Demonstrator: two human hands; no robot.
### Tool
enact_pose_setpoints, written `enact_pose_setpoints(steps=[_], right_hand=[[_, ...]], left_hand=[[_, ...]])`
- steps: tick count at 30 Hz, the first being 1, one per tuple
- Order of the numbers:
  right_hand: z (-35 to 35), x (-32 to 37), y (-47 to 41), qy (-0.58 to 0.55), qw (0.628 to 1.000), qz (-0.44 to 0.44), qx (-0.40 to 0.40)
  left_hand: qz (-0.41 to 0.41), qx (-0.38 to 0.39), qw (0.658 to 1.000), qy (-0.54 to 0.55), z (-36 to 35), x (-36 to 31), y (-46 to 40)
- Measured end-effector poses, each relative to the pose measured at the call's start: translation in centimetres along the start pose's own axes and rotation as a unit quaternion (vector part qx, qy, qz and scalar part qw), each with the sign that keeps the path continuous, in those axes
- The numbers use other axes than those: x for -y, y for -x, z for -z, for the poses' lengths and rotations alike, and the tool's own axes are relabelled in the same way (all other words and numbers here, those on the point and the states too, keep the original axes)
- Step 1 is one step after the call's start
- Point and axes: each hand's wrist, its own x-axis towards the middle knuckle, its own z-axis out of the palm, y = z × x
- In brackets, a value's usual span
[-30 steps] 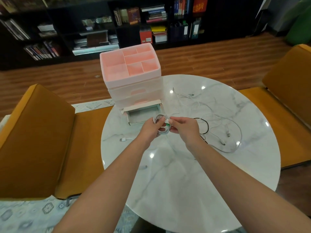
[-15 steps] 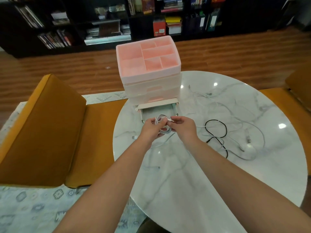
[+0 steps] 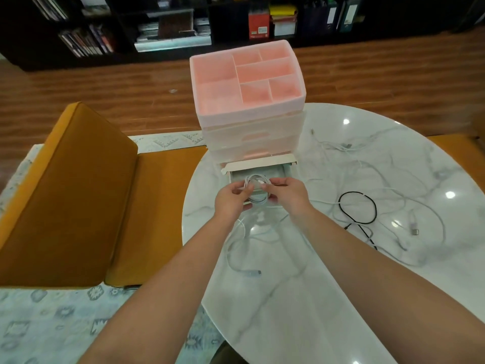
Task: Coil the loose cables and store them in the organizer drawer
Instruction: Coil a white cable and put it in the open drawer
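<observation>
Left hand [image 3: 232, 199]: your fingers curl round the near-left rim of the white cable coil [image 3: 256, 190].
Right hand [image 3: 287, 194]: you pinch the coil's far side, probably at the plug end (blurred).
Coil: between your hands, just above the open drawer [image 3: 262, 170].
Handling: light, springy, slippery; grip across all loops.
Tail [image 3: 236, 248]: hangs loose toward your wrists.

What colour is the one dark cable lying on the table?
Black. The black cable lies looped on the white marble table, clearest in the head view.
</observation>
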Motion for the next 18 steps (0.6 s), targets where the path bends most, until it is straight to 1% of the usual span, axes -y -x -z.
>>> enact_pose_setpoints(steps=[3, 5, 8, 11, 12, 14, 16, 18], right_hand=[[-1.1, 0.1, -1.5, 0.025, 0.999, 0.01, -0.028], [-1.9, 0.1, -2.5, 0.043, 0.998, 0.025, -0.044], [-2.9, -0.2, -3.9, 0.083, 0.992, 0.055, -0.071], [-3.6, 0.1, -4.6, 0.14, 0.983, 0.081, -0.09], [-3.9, 0.1, -4.8, 0.156, 0.979, 0.086, -0.095], [-4.1, -0.1, -5.0, 0.165, 0.978, 0.083, -0.1], [-5.0, -0.6, -6.2, 0.168, 0.978, 0.066, -0.102], [-5.1, -0.7, -6.4, 0.178, 0.978, 0.056, -0.098]], left_hand=[[-0.016, -0.05, 0.997, -0.052, 0.4, 0.4, -1.5], [-0.053, -0.074, 0.987, -0.134, 0.8, 0.5, -2.3], [-0.111, -0.124, 0.943, -0.287, 1.5, 0.5, -3.0], [-0.129, -0.15, 0.894, -0.402, 2.1, 1.0, -3.7], [-0.132, -0.153, 0.879, -0.431, 2.3, 1.3, -4.0], [-0.141, -0.158, 0.861, -0.463, 2.3, 1.4, -4.0], [-0.151, -0.169, 0.846, -0.484, 2.4, 1.7, -4.8], [-0.166, -0.168, 0.823, -0.517, 2.3, 1.8, -4.8]])
